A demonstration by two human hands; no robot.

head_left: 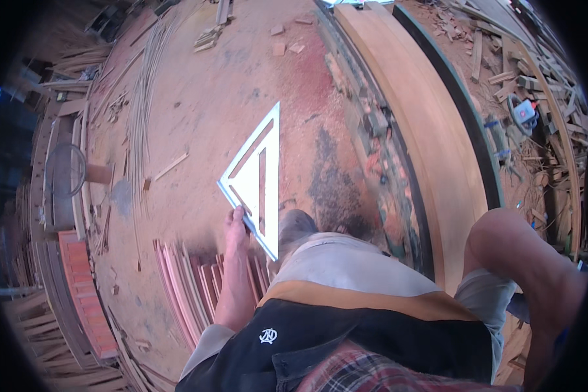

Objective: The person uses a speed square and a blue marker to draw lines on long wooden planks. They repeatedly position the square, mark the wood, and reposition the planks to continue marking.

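Note:
A bright white triangular set square (249, 179) with long slots cut through it is held out in front of me. My left hand (236, 225) is closed on its lower edge, and its tip points away from me. The square hangs above the dusty floor, apart from anything else. On the right, my right arm (503, 238) bends sharply at the elbow beside the long wooden board (431, 117). My right hand lies outside the picture.
The board lies along a dark-edged machine bed (372, 124) at my right. Reddish wood strips (183, 287) stand below my left forearm. Thin sticks (144, 111) lie on the floor farther left. An orange slatted panel (85, 294) leans at the left; scrap wood (549, 85) is heaped at the right.

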